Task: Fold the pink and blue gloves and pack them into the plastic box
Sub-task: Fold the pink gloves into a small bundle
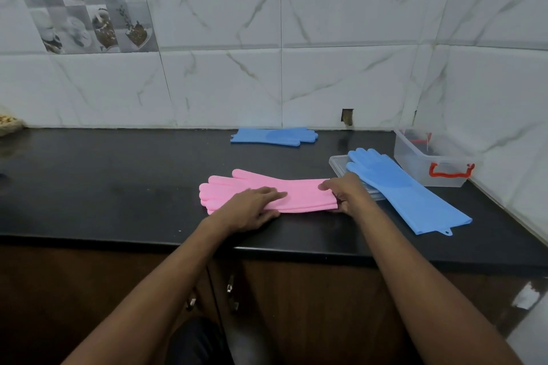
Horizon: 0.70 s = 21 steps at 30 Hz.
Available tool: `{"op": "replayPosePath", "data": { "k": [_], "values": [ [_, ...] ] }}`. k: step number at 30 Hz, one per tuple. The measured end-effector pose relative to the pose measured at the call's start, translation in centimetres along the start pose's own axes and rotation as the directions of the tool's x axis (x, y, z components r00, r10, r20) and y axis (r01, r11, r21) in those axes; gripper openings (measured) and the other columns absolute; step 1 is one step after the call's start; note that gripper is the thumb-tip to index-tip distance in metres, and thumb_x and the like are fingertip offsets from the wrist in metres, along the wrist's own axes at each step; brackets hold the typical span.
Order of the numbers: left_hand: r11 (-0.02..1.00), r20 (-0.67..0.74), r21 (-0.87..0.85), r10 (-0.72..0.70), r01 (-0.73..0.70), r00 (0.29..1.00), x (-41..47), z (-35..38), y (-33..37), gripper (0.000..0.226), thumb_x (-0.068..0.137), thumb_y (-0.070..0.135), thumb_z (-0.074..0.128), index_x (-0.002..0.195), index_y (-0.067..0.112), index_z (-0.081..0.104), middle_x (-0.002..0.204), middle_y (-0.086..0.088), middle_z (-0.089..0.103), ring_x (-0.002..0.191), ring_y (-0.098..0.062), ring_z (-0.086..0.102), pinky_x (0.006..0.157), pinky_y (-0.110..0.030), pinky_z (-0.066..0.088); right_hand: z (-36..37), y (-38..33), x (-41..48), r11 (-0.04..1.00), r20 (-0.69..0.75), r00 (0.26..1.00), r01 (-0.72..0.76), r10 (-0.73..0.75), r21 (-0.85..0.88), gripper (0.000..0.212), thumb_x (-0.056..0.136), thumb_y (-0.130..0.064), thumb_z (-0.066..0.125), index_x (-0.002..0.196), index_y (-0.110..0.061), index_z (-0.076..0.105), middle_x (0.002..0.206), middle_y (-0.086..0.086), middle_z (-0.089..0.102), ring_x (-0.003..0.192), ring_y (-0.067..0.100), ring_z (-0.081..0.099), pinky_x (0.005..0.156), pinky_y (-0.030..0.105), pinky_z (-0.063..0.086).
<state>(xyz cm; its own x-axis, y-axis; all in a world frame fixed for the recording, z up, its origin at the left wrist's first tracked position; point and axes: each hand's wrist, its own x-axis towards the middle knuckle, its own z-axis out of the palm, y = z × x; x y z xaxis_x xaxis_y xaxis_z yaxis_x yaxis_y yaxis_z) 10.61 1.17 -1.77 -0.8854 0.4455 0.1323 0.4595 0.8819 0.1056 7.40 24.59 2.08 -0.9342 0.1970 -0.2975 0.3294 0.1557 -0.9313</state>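
Two pink gloves (299, 190) lie stacked flat on the black counter (118, 187), fingers pointing left. My left hand (252, 210) presses flat on their middle, fingers spread. My right hand (347, 190) pinches the cuff end at the right. One blue glove (403, 190) lies diagonally at the right, its fingers resting over the clear lid (338, 164). A second blue glove (272, 136) lies flat near the back wall. The clear plastic box (415, 157) with red handles stands open in the right corner.
Marble-look tiled walls close the counter at the back and right. A small hole (347, 117) shows in the back wall. A bowl of something pale (9, 124) sits at the far left edge. Brown cabinet doors are below the counter front.
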Motion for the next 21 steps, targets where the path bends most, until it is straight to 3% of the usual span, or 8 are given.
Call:
{"op": "replayPosePath", "data": {
  "k": [3, 7, 13, 16, 18, 21],
  "values": [
    [0.998, 0.001, -0.060, 0.000, 0.000, 1.000, 0.9, 0.9, 1.3, 0.059, 0.095, 0.057, 0.045, 0.149, 0.036, 0.035, 0.158, 0.004, 0.032, 0.144, -0.021, 0.034, 0.117, -0.049, 0.025, -0.1, 0.4, -0.5, 0.999, 0.013, 0.999, -0.034, 0.033, 0.030, 0.055, 0.080, 0.002, 0.073, 0.125, -0.004, 0.043, 0.118, 0.019, 0.057, 0.097, 0.034, 0.065, 0.072, 0.048, 0.061],
    [0.984, -0.037, -0.173, 0.033, -0.039, 0.999, 1.0, 1.7, 1.7, 0.043, 0.100, 0.040, 0.046, 0.143, 0.032, 0.048, 0.156, 0.010, 0.036, 0.150, -0.013, 0.020, 0.122, -0.051, 0.009, -0.9, 2.0, -0.4, 0.987, -0.061, 0.998, -0.016, 0.026, 0.162, 0.051, 0.083, -0.002, 0.072, 0.126, -0.004, 0.044, 0.110, 0.019, 0.058, 0.086, 0.030, 0.067, 0.063, 0.044, 0.062],
    [0.978, -0.095, -0.208, -0.015, -0.005, 0.995, 0.7, 1.7, 1.8, 0.040, 0.102, 0.028, 0.046, 0.142, 0.028, 0.050, 0.153, 0.000, 0.041, 0.144, -0.020, 0.034, 0.122, -0.041, 0.013, -1.3, 2.3, -0.7, 0.939, 0.020, 0.998, -0.061, 0.057, 0.337, 0.054, 0.084, -0.005, 0.072, 0.130, -0.001, 0.044, 0.114, 0.021, 0.062, 0.085, 0.033, 0.071, 0.068, 0.047, 0.062],
    [0.980, -0.133, -0.197, -0.009, -0.018, 0.991, 0.5, 1.8, 1.8, 0.037, 0.102, 0.029, 0.046, 0.138, 0.025, 0.053, 0.145, 0.001, 0.053, 0.126, -0.030, 0.051, 0.108, -0.032, 0.026, -1.0, 2.1, -0.8, 0.938, -0.016, 0.998, -0.047, 0.056, 0.345, 0.050, 0.083, 0.004, 0.069, 0.128, -0.003, 0.047, 0.106, 0.017, 0.058, 0.081, 0.031, 0.071, 0.056, 0.037, 0.062],
    [0.982, -0.130, -0.187, -0.040, 0.015, 0.991, 0.4, 1.6, 2.1, 0.042, 0.097, 0.040, 0.051, 0.136, 0.025, 0.053, 0.137, 0.005, 0.059, 0.113, -0.031, 0.055, 0.098, -0.030, 0.035, -0.7, 2.0, -0.8, 0.946, -0.061, 0.997, -0.017, 0.038, 0.323, 0.044, 0.085, 0.008, 0.065, 0.125, -0.002, 0.050, 0.104, 0.016, 0.057, 0.076, 0.028, 0.071, 0.049, 0.030, 0.059],
    [0.974, -0.110, -0.187, -0.146, 0.124, 0.983, 0.9, 1.2, 3.6, 0.068, 0.081, 0.063, 0.060, 0.137, 0.026, 0.052, 0.132, 0.002, 0.063, 0.115, -0.025, 0.058, 0.097, -0.037, 0.045, -0.3, 1.1, -0.7, 0.934, -0.072, 0.997, 0.010, 0.017, 0.358, 0.033, 0.085, 0.011, 0.063, 0.116, 0.004, 0.055, 0.107, 0.020, 0.058, 0.076, 0.029, 0.071, 0.054, 0.032, 0.061]
  ]
}}
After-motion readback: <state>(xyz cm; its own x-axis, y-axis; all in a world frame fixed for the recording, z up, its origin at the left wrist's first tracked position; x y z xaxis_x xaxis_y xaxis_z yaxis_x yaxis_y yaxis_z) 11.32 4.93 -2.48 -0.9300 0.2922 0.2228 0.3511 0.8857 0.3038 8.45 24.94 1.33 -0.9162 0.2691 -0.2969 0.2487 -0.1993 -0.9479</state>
